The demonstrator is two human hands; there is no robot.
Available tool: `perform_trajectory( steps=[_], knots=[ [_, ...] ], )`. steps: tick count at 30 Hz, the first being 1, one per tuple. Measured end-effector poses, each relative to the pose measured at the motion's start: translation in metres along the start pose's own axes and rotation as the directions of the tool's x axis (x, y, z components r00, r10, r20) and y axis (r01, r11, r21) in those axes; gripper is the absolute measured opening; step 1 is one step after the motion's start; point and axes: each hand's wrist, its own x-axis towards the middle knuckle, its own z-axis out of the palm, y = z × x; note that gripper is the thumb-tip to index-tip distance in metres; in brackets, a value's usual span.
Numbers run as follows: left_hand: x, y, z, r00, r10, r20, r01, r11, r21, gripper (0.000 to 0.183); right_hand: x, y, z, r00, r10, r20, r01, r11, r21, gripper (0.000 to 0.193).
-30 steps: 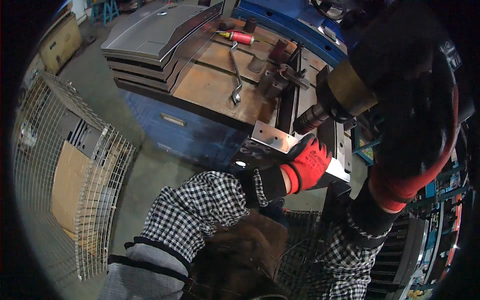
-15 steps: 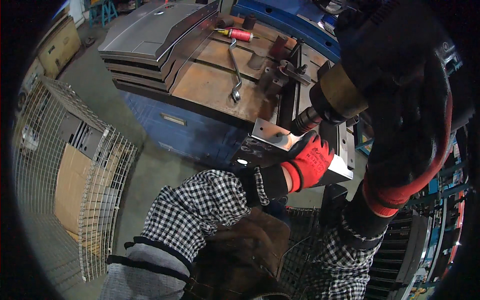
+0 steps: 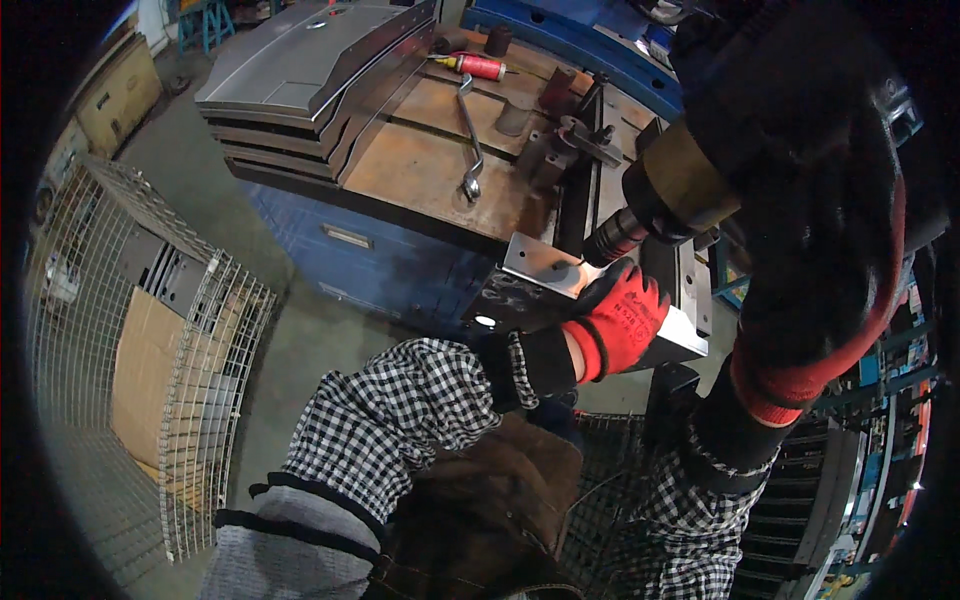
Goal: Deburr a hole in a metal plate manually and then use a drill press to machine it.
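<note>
My left hand [image 3: 618, 325], in a red glove with dark fingers, grips the edge of a bent sheet-metal part [image 3: 542, 262] with holes. The part lies at the near edge of a slotted machine table [image 3: 400, 168]. Just above my left fingers, a dark drilling tool [image 3: 688, 182] with a brass-coloured collar points its ribbed tip [image 3: 614, 238] down at the metal; whether they touch I cannot make out. Raised close to the camera, my right hand [image 3: 825, 270], in a black and red glove, is closed on the tool's dark body; its fingers are mostly in shadow.
Stacked sheet-metal panels [image 3: 320, 65] stand on the table's left, beside a wrench [image 3: 470, 140] and a red tube [image 3: 480, 67]. A clamp [image 3: 590, 142] sits behind the part. Left on the floor is a wire cage [image 3: 215, 350] with cardboard; racks [image 3: 800, 490] stand at right.
The drilling tool and my right hand have shifted very slightly to the right. My left hand stays on the sheet-metal part.
</note>
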Motion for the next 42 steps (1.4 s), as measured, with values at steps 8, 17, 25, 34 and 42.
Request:
perform_trajectory(
  steps=[8, 17, 25, 34, 42],
  knots=[
    [0.002, 0.001, 0.0, 1.0, -0.023, 0.007, 0.023, 1.0, -0.014, 0.083, -0.004, -0.007, 0.006, 0.99, 0.139, -0.005, -0.135, 0.973, 0.187, 0.061],
    [-0.002, 0.001, 0.001, 0.999, -0.021, -0.047, 0.022, 0.999, 0.03, 0.085, -0.003, -0.001, 0.002, 0.993, 0.113, -0.03, -0.104, 0.973, 0.204, 0.068],
    [-0.007, -0.005, 0.009, 0.978, 0.046, -0.202, -0.048, 0.999, 0.0, 0.079, -0.002, 0.014, -0.028, 0.999, 0.053, 0.009, -0.053, 0.996, 0.078, 0.061],
    [-0.002, -0.008, 0.001, 0.999, 0.034, -0.004, -0.034, 0.999, -0.021, 0.079, 0.006, 0.015, -0.01, 0.983, -0.179, -0.048, 0.173, 0.979, -0.107, 0.061],
    [0.0, -0.009, 0.005, 0.998, 0.028, 0.048, -0.029, 0.999, 0.022, 0.072, 0.014, 0.013, 0.003, 0.937, -0.322, -0.134, 0.279, 0.922, -0.267, 0.064]
  ],
)
